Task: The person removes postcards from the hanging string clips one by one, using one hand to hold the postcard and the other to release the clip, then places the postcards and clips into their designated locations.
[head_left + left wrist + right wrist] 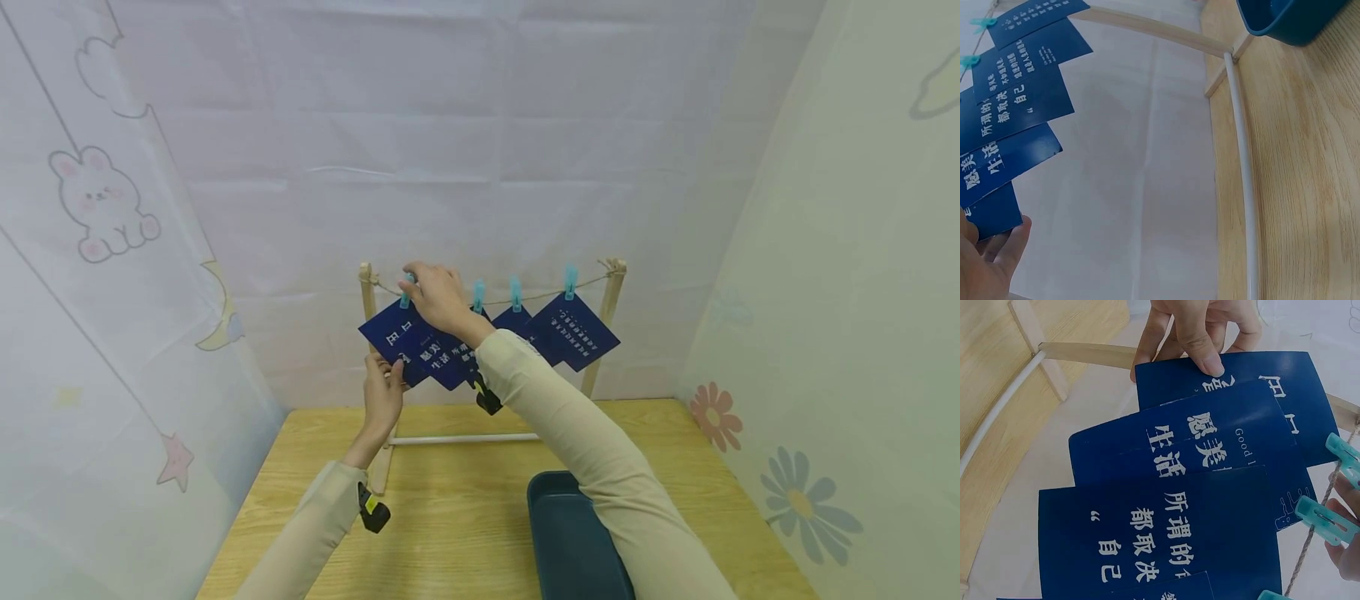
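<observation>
Several dark blue cards with white writing hang overlapping from a string. My left hand (pixel 384 398) pinches the lower edge of the leftmost card (pixel 386 325), thumb in front and fingers behind. My right hand (pixel 444 298) is at the top of that card, its thumb and index finger pinching a light-blue clothespin (pixel 405 298) on the string. In the right wrist view, fingers of the right hand (pixel 1349 553) also lie close to a second clothespin (pixel 1325 522), which clips the neighbouring card (pixel 1185 440). The right hand is partly cut off there.
The string (pixel 536 297) is tied between two posts of a wooden frame (pixel 612 292) with a white bottom bar (pixel 465 438). More clothespins (pixel 515 293) hold cards to the right. A dark teal tray (pixel 558 533) lies on the wooden table (pixel 450 533), partly under my right forearm.
</observation>
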A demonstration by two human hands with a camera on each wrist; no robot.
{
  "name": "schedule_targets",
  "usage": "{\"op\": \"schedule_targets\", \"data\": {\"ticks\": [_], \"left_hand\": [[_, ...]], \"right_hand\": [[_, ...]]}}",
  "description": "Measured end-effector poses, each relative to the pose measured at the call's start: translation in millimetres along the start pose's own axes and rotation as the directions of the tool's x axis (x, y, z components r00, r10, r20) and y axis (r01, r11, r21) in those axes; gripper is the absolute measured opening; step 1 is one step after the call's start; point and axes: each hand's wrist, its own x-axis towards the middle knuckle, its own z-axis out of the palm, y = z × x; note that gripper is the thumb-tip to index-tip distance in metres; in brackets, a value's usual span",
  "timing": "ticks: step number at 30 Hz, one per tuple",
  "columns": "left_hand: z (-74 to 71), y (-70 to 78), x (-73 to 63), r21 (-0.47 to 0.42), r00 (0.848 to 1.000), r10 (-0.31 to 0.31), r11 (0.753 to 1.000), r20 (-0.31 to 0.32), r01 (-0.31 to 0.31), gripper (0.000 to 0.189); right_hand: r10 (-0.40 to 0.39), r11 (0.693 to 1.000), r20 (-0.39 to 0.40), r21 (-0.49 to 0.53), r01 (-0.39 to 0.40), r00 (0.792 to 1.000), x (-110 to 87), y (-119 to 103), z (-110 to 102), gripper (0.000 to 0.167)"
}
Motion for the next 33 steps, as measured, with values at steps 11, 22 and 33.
{"op": "schedule_targets", "data": {"ticks": [11, 22, 33], "left_hand": [[-3.8, 22.9, -5.5, 0.027, 1.000, 0.008, 1.000, 0.013, -0.009, 0.023], [-1.6, 10.8, -0.6, 0.015, 1.000, 0.013, 1.000, 0.001, -0.013, 0.020], [-2.3, 9.8, 0.0, 0.007, 1.000, 0.012, 1.000, -0.009, -0.012, 0.019]], "right_hand": [[0.057, 0.985, -0.108, 0.171, -0.038, 0.992, 0.7, -2.6, 3.3, 0.030], [0.050, 0.947, -0.208, 0.321, 0.020, 0.977, -2.8, -3.0, 4.0, 0.031], [0.030, 0.955, -0.348, 0.288, 0.076, 0.937, -1.7, -7.3, 5.0, 0.019]]}}
